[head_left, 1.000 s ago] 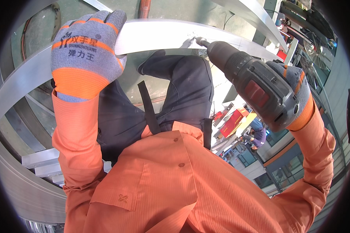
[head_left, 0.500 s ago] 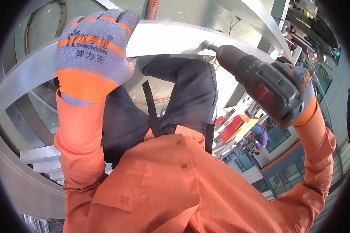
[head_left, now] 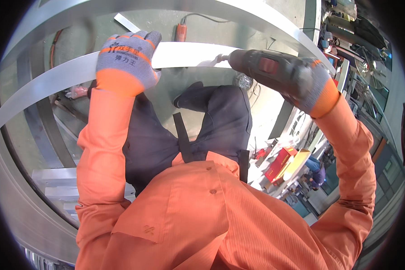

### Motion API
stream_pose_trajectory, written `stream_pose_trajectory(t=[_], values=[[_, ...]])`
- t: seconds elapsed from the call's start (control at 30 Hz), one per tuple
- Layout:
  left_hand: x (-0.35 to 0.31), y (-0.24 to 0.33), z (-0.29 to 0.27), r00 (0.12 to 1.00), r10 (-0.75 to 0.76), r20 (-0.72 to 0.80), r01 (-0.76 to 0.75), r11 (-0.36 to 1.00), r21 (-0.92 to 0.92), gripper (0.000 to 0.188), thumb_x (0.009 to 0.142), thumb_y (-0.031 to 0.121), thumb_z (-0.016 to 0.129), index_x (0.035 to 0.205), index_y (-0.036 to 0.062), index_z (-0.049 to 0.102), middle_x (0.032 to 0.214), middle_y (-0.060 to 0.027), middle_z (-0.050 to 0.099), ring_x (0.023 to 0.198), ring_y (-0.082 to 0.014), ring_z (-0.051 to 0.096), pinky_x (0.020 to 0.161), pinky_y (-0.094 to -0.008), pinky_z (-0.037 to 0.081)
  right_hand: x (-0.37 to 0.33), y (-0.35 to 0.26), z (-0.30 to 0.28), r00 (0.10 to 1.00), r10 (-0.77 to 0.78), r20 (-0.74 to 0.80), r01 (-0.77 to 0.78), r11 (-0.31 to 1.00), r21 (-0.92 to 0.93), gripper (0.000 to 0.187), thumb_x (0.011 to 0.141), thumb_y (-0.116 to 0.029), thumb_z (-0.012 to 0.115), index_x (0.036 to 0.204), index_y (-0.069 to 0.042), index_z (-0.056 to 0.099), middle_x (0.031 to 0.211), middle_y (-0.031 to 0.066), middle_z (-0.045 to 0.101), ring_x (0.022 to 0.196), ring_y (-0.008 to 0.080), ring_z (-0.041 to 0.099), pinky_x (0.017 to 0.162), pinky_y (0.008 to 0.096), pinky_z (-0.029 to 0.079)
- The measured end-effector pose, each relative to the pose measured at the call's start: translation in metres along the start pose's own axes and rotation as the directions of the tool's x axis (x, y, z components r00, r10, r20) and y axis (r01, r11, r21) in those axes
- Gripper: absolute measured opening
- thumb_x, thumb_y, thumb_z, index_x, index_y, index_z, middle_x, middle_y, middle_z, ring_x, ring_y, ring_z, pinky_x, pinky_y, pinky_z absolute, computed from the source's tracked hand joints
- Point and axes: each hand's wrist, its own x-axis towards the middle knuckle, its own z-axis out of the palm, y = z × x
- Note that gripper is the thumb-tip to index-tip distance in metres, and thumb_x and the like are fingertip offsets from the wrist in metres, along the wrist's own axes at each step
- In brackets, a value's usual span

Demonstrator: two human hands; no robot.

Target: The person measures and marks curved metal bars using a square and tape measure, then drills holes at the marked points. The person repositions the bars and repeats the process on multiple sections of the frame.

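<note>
A curved, pale metal strip [head_left: 189, 54] arches across the space in front of me. My left hand [head_left: 128, 63], in a grey and orange knit glove, is closed over it left of the middle, with the fingers curled around the far edge. My gloved right hand [head_left: 318, 87] grips a dark cordless drill [head_left: 267, 67] on the right. The drill lies nearly level, its nose pointing left, and its bit [head_left: 221, 57] is at the strip's surface. Whether the bit touches or enters the metal, I cannot tell. The handle is mostly hidden.
Larger curved metal bands [head_left: 166, 6] run around the far side and left. An orange-red power tool [head_left: 181, 32] with a cord lies on the floor beyond the strip. Stacked metal bars [head_left: 54, 175] sit at left. A red and yellow box [head_left: 281, 164] and another person [head_left: 317, 175] are at right.
The drill has swung from a slant to nearly level, and my right hand has moved up and left. In the view, my left hand and the strip sit farther right and lower.
</note>
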Motion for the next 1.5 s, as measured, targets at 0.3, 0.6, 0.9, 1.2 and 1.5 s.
stream_pose_trajectory(t=[0.3,0.6,0.9,1.2,1.5], values=[[0.006,0.008,-0.015,0.988,-0.073,0.137,0.058,0.992,0.11,0.048,0.078,0.03,0.073,0.122,0.0129,0.065,0.118,-0.0122,0.072,0.109,-0.0333,0.071,0.095,-0.0442,0.055,0.019,-0.034,-0.042,0.953,0.295,0.072,-0.228,0.538,0.811,0.052,0.082,-0.016,0.08,0.133,-0.017,0.069,0.098,0.012,0.077,0.081,0.0251,0.074,0.073,0.0383,0.058],[0.005,0.02,-0.018,0.984,-0.11,0.141,0.08,0.977,0.198,0.067,0.077,0.04,0.076,0.137,0.0149,0.06,0.13,-0.0121,0.069,0.124,-0.0317,0.065,0.108,-0.0424,0.049,0.11,-0.005,0.032,0.987,0.091,-0.134,0.055,0.588,0.807,0.031,0.088,-0.034,0.075,0.114,-0.016,0.078,0.092,0.0039,0.074,0.063,0.0186,0.06,0.063,0.0387,0.055],[0.002,0.026,-0.021,0.979,-0.136,0.149,0.103,0.973,0.209,0.072,0.074,0.042,0.079,0.139,0.016,0.059,0.133,-0.0127,0.067,0.126,-0.0322,0.063,0.11,-0.0433,0.047,0.093,-0.04,-0.031,0.995,0.096,0.017,-0.086,0.774,0.627,0.027,0.09,-0.034,0.07,0.105,-0.013,0.078,0.086,0.0036,0.072,0.056,0.0183,0.056,0.058,0.0386,0.052],[0.001,0.034,-0.037,0.956,-0.175,0.234,0.122,0.967,0.226,0.068,0.079,0.044,0.077,0.137,0.0139,0.06,0.134,-0.0106,0.067,0.127,-0.0301,0.063,0.11,-0.0431,0.047,0.051,-0.038,-0.051,0.925,0.331,0.184,-0.378,0.774,0.507,0.023,0.087,-0.03,0.069,0.093,-0.009,0.078,0.076,0.0043,0.07,0.053,0.019,0.056,0.053,0.0379,0.05],[0.0,0.03,-0.029,0.969,-0.139,0.204,0.093,0.971,0.219,0.069,0.078,0.046,0.078,0.136,0.0133,0.061,0.133,-0.0108,0.067,0.127,-0.0302,0.063,0.11,-0.0422,0.047,0.034,-0.019,-0.03,0.901,0.36,0.243,-0.392,0.433,0.811,0.018,0.073,-0.025,0.075,0.079,-0.007,0.076,0.065,0.0072,0.069,0.053,0.0205,0.065,0.052,0.0363,0.054]])
